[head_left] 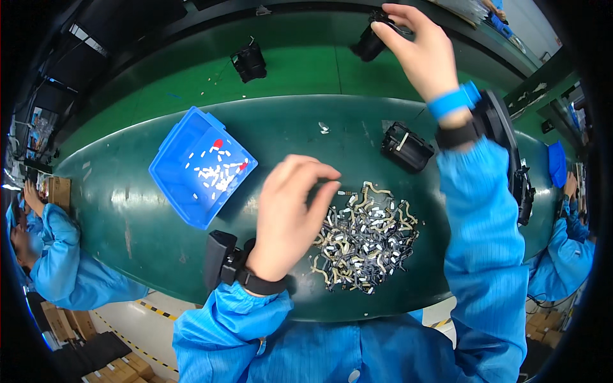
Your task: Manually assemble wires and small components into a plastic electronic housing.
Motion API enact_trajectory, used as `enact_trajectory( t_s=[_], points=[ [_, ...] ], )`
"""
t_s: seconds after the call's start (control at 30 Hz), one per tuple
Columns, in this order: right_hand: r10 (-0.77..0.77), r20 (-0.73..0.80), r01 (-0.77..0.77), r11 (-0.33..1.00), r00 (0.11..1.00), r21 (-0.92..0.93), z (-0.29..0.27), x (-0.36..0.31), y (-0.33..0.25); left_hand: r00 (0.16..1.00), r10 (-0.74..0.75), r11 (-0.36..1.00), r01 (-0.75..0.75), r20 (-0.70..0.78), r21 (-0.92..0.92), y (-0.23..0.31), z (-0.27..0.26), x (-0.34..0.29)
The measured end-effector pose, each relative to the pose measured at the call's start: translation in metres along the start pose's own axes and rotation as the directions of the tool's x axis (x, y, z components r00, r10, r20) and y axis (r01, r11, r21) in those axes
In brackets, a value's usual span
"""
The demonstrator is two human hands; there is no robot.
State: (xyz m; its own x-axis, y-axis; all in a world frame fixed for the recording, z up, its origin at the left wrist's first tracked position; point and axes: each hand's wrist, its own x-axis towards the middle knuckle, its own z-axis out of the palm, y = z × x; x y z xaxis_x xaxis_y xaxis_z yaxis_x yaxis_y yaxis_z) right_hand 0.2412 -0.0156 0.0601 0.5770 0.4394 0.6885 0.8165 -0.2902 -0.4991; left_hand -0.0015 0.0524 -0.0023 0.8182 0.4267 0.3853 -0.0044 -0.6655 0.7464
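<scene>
Above the green table, my left hand (pixel 287 207) is raised with its fingers curled and a small gap between thumb and index fingertips; nothing shows in them. Just right of it lies a heap of short wire leads (pixel 367 246), black and tan with white connector ends. My right hand (pixel 421 54) reaches to the far green strip, thumb and fingers closed round a black plastic housing (pixel 370 45). Another black housing (pixel 407 148) lies on the table left of my right forearm. A third black housing (pixel 249 62) stands on the far strip.
A blue bin (pixel 175 191) with small white pieces and a few red ones stands left of my left hand. Black equipment (pixel 523 191) sits beyond my right sleeve. Co-workers in blue sleeves (pixel 70 265) are at both sides. A small clear scrap (pixel 324 127) lies mid-table.
</scene>
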Motion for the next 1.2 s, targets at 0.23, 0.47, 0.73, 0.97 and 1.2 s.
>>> enact_trajectory(
  t_s=[0.23, 0.47, 0.73, 0.97, 1.2],
  points=[
    [0.127, 0.326, 0.095, 0.805, 0.937, -0.586, 0.046, 0.019, 0.082, 0.983, 0.02, 0.988, -0.046, 0.18, 0.145, -0.001, 0.015, -0.001],
    [0.171, 0.506, 0.079, 0.896, 0.846, -0.437, 0.026, 0.031, 0.073, 0.973, 0.102, 0.981, -0.133, 0.205, 0.139, -0.009, 0.018, 0.001],
    [0.208, 0.506, -0.159, 0.977, 0.837, -0.139, 0.018, 0.031, 0.1, 0.929, -0.299, 0.837, 0.365, 0.217, -0.408, -0.009, 0.001, 0.005],
    [-0.223, 0.052, 0.207, 0.954, 0.973, 0.217, -0.05, -0.02, -0.026, 0.899, -0.339, 0.616, 0.434, 0.275, -0.657, 0.003, -0.018, 0.001],
    [0.131, 0.559, -0.354, 0.881, 0.819, 0.313, -0.061, -0.129, -0.075, 0.848, -0.365, 0.567, 0.53, 0.384, -0.631, 0.019, -0.016, -0.003]
  ],
)
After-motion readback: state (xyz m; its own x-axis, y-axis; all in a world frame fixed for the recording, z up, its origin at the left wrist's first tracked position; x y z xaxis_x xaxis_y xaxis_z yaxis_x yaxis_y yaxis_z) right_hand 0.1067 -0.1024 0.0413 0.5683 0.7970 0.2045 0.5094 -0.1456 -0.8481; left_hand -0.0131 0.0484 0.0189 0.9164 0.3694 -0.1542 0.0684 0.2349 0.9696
